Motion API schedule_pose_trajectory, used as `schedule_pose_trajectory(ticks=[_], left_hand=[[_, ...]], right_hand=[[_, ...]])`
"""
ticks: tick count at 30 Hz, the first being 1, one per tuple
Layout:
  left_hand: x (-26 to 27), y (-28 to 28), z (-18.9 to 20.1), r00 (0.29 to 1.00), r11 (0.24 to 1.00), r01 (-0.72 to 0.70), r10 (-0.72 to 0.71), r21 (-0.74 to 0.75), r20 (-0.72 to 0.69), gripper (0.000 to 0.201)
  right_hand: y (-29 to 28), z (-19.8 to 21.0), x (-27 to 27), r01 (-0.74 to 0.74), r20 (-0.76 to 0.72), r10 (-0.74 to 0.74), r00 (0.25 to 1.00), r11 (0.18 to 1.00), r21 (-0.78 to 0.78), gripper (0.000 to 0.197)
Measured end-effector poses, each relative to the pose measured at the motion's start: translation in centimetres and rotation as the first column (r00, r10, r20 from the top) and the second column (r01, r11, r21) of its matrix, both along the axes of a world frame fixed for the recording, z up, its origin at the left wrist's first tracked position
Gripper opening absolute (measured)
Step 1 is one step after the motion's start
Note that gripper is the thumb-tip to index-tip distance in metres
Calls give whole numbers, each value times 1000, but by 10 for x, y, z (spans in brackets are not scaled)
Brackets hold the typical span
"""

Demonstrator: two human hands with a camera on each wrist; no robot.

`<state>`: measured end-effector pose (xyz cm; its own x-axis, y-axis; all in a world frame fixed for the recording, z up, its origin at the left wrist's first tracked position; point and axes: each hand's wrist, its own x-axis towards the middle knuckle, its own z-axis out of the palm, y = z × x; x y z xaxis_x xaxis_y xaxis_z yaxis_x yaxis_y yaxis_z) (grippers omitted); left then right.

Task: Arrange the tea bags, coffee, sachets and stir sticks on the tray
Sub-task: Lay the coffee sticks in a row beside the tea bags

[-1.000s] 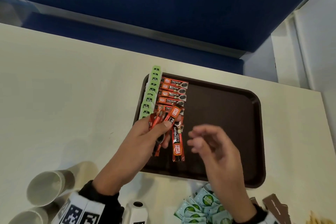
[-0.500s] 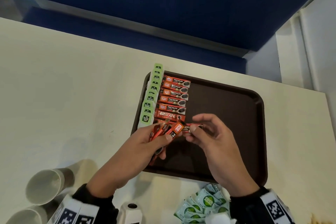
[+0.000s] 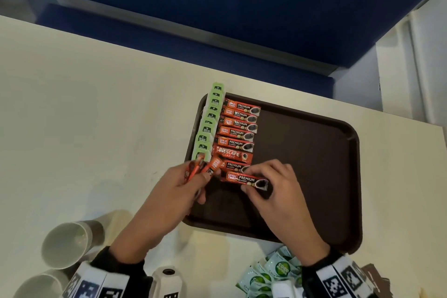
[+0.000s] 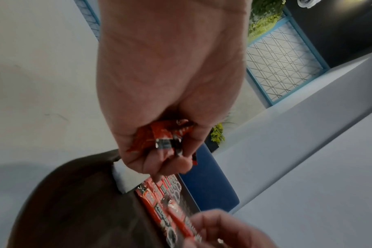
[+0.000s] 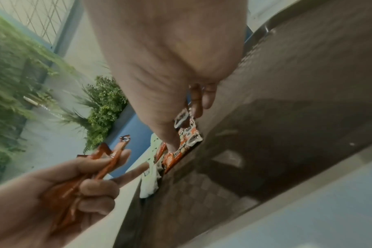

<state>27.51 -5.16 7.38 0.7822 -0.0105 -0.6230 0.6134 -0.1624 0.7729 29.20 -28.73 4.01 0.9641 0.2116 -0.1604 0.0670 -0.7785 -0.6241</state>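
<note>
Lowered red coffee stick (image 3: 246, 179) (glossy), hands (image 3: 278, 191) pinching

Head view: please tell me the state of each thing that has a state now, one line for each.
Tray: flat on the table, partly filled.
Tea bags: lined in an overlapping column at the tray's left edge.
Coffee sticks: laid in a column beside them.
Coffee stick: pinched by right hand, at the column's near end.
Bundle of sticks: gripped by left hand.
Paper cups: lying on their sides.

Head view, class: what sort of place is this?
Probably a café or canteen refreshment spot: a brown serving tray of coffee sachets, paper cups on the table, a blue padded bench behind.
</note>
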Motion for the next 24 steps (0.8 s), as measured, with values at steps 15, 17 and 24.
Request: schedule_pose_trajectory(ticks=[15,17,24], left_hand=[[2,22,-5,969,969,-246,245,33,29,29],[2,21,-5,966,966,-257,256,24,23,28],[1,22,-7,964,963,-267,266,24,13,29]], right_hand=[[18,-29,-10,-18,173,62,983,970,-244,28],[19,-31,-9,-28,181,75,981,967,-252,25],[27,-33,-7,-58,201,108,974,969,-239,25]])
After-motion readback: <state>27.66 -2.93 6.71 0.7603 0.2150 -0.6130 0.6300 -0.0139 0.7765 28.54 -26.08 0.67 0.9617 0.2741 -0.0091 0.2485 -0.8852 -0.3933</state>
